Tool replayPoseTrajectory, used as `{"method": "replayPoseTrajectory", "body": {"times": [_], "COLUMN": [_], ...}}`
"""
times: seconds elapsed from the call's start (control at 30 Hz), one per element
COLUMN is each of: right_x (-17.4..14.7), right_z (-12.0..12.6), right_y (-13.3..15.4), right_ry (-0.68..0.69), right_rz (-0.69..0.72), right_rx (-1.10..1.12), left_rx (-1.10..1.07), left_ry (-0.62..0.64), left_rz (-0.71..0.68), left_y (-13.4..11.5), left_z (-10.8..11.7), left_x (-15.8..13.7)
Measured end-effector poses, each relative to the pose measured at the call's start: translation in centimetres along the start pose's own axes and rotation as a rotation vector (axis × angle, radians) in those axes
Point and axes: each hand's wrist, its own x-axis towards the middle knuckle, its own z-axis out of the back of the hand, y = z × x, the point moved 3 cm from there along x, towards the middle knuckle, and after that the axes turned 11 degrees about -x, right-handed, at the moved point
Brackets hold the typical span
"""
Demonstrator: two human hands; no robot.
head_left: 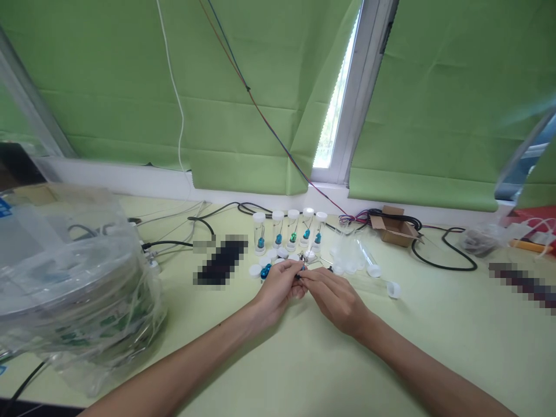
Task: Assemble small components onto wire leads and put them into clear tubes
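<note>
My left hand [278,286] and my right hand [334,298] meet above the table, both closed with fingertips pinched together. Between them is a small dark part [298,277], mostly covered by the fingers, so its kind is unclear. Just beyond stand several clear tubes [259,233] with white ends, each holding a small blue or green piece on a thin wire. Loose white caps [255,271] and a cluster of blue pieces [265,270] lie beside my left hand. To the right of my right hand, a clear tube with a white cap [394,289] rests on its side.
On the left sits a large clear plastic bag [130,307] around a spool-like object. An open cardboard box [394,229] and black cables [452,267] are at the back right. More clear tubes [347,249] lie near the box. Green blinds [252,139] hang behind the table.
</note>
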Motion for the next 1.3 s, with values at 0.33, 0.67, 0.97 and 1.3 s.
{"method": "replayPoseTrajectory", "body": {"times": [0.33,0.67,0.97,1.3], "right_x": [0.1,0.2,-0.2,-0.3], "right_z": [0.1,0.3,0.1,0.4], "right_y": [-0.7,-1.1,-1.3,-1.9], "right_ry": [-0.126,-0.124,-0.11,-0.127], "right_rz": [-0.229,-0.327,-0.337,-0.385], "right_rx": [0.086,0.082,0.099,0.074], "left_rx": [0.104,0.234,0.268,0.225], "left_ry": [0.027,0.069,0.046,0.09], "left_rz": [-0.002,-0.066,-0.157,-0.212], "left_y": [-0.2,0.1,0.0,-0.5], "left_z": [-0.2,0.1,0.2,-0.2], "left_x": [-0.4,-0.1,0.3,0.4]}}
